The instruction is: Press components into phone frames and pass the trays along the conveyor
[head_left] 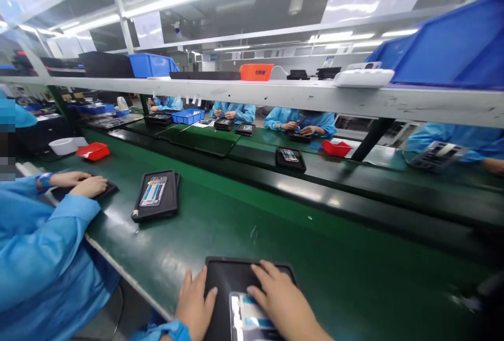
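A black tray (228, 278) lies on the green belt (244, 215) right in front of me, with a phone part (248, 320) showing blue and white strips in it. My left hand (193, 304) rests flat on the tray's left edge, thumb on the tray. My right hand (281, 301) lies over the tray's right side, fingertips touching the phone part. Neither hand grips anything that I can see.
A second black tray with a phone part (155, 195) sits further along the belt to the left. A co-worker in a blue coat (35, 246) works at another tray (106, 189) on my left. Red bins (93, 151), (336, 147), a shelf (275, 94) and several workers opposite.
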